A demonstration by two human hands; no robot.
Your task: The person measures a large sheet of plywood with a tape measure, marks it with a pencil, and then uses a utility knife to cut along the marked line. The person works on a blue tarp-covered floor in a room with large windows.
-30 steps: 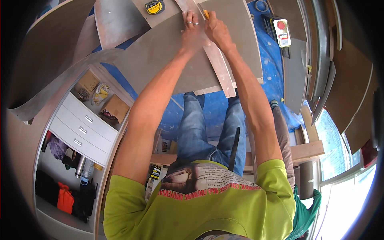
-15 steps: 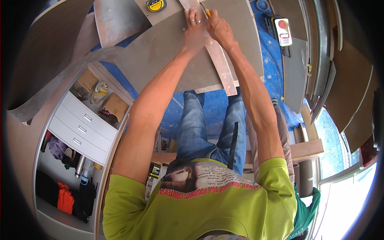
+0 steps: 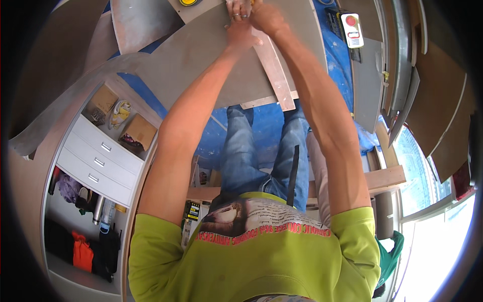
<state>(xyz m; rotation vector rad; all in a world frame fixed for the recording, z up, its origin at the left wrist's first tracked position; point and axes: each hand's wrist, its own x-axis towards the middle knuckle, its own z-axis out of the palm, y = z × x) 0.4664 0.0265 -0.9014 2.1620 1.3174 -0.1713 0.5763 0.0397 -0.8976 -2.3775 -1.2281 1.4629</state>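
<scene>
From here I see the pale strip lying slantwise across the brown sheet, its near end poking past the sheet's edge. The left hand presses down on it with fingers extended; the right hand is curled round a yellow-handled tool, mostly out of view. I judge the strip light, stiff and apt to slide, best pinned flat mid-length; the sheet seems rigid, unwieldy, better lifted by opposite edges.
</scene>
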